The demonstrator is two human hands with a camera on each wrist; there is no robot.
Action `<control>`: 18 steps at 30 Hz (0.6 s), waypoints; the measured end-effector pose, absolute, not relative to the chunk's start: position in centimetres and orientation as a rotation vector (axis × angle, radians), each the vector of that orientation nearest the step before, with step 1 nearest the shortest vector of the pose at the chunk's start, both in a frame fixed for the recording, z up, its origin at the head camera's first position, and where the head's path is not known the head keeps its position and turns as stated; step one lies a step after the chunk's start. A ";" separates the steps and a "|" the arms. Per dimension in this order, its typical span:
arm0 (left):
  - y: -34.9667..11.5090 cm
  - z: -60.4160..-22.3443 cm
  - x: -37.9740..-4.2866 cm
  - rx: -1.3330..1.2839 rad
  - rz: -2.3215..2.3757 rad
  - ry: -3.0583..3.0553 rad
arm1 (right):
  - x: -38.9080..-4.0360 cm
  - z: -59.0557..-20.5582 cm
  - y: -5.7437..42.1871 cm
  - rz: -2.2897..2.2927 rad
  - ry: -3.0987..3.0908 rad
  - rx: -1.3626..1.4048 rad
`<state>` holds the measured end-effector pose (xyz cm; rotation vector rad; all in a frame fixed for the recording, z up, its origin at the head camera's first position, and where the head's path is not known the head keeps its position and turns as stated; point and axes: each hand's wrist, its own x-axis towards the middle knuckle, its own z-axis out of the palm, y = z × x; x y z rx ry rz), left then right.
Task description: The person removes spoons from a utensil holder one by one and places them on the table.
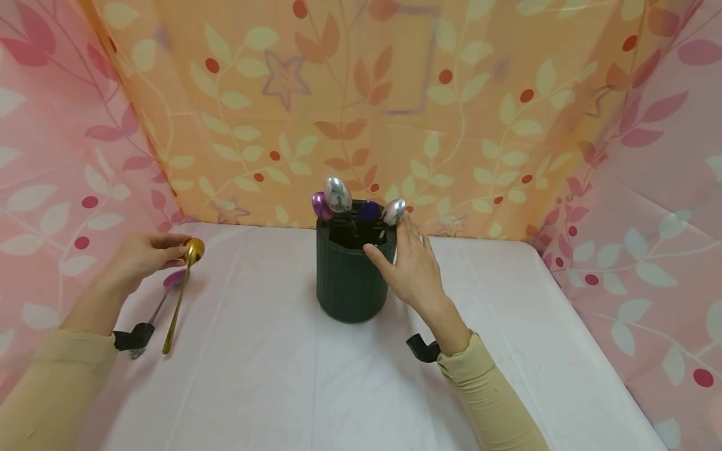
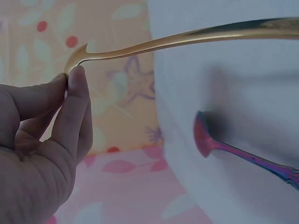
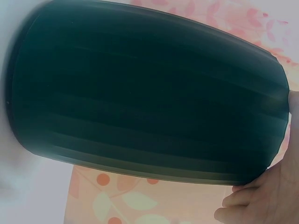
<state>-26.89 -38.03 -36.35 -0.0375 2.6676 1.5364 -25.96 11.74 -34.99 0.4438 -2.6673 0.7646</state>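
Thumb and fingertips of my left hand (image 1: 141, 258) pinch a gold spoon (image 1: 193, 250) by its bowl, the long handle slanting down toward me. The left wrist view shows the gold spoon (image 2: 187, 39) above the cloth. Below it lies a pink-purple spoon (image 1: 173, 279), its handle end partly behind the black wrist mount. My right hand (image 1: 418, 266) touches the rim of a dark green ribbed container (image 1: 350, 282), fingers straight along its right side and thumb over the rim. Upright in the container stand two silver spoons, a purple spoon (image 1: 321, 206) and a dark blue spoon (image 1: 369, 211), bowls up.
A white cloth (image 1: 254, 376) covers the table. Behind it hangs an orange leaf-patterned curtain (image 1: 361, 125), with pink patterned sheets at the left and right. The container stands near the table's middle, toward the back.
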 end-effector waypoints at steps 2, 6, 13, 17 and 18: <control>-38.4 -37.1 -27.3 -0.035 1.537 2.642 | -26.0 -35.0 11.8 0.761 -2.668 0.444; -38.7 -38.4 -28.0 -0.063 1.549 2.590 | -26.0 -35.0 11.7 0.763 -2.673 0.443; -38.8 -39.8 -28.6 -0.133 1.531 2.561 | -26.1 -35.0 11.7 0.770 -2.668 0.441; -39.0 -40.8 -28.9 -0.158 1.522 2.560 | -26.0 -35.0 11.7 0.772 -2.680 0.436; -39.0 -41.1 -29.0 -0.160 1.517 2.565 | -26.0 -35.0 11.7 0.773 -2.683 0.434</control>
